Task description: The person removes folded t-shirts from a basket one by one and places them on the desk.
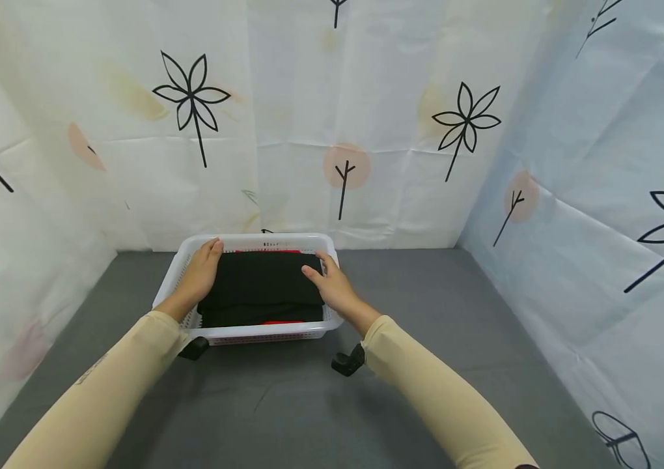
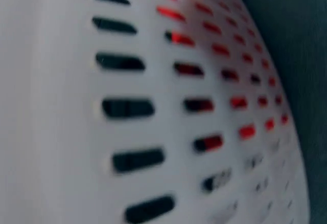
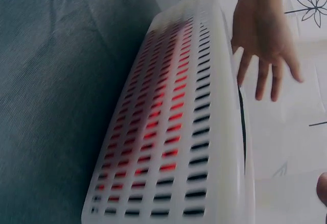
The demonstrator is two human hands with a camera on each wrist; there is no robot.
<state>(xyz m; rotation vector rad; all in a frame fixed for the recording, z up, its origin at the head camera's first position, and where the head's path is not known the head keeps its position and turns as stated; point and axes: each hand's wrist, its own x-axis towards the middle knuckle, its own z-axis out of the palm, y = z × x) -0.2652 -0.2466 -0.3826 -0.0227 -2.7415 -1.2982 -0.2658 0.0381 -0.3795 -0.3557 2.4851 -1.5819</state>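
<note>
A white slotted plastic basket [image 1: 258, 332] holds folded black cloth [image 1: 267, 280], with strips of red cloth [image 1: 282, 322] showing along its front and back. My left hand [image 1: 200, 270] reaches over the basket's left side, its fingers extended by the black cloth's left edge. Over the right side is my right hand [image 1: 334, 284], thumb and forefinger spread apart at the cloth's right edge. The right wrist view shows the left hand [image 3: 265, 40] above the rim with its fingers straight and spread. In the left wrist view, the slotted basket wall [image 2: 168, 106] fills most of the picture, with red behind it.
The basket stands on a grey cloth-covered surface [image 1: 273, 404], near its back edge. White patterned sheets [image 1: 297, 117] hang behind and on both sides. Dark wrist-worn pieces [image 1: 348, 360] show under both wrists.
</note>
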